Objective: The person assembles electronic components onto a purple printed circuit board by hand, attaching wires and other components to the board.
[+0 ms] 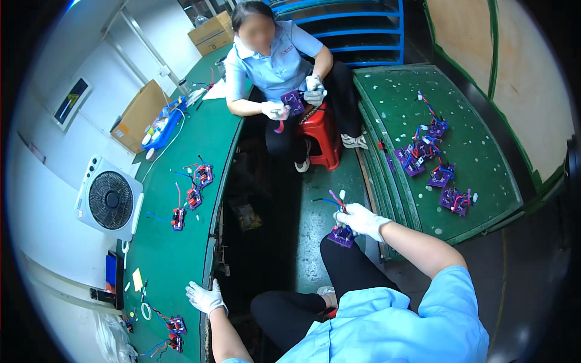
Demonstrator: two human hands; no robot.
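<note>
My right hand (363, 221), in a white glove, is closed around the wires of a purple circuit board (341, 238). The board hangs below the fingers, over my right knee, and red and blue leads stick up past the hand. My left hand (206, 297), also gloved, lies at the edge of the green bench (175, 260) with its fingers spread and nothing in them. Nearest to it on the bench are wired circuit boards (176, 325) with red and blue leads.
Several more boards (413, 160) lie on a green stack of panels (484, 199) at right. Ahead, a co-worker (284, 66) on a red stool (327, 136) holds another board (293, 103). A fan (111, 199), a blue tray (163, 128) and boards (195, 196) stand or lie along the bench.
</note>
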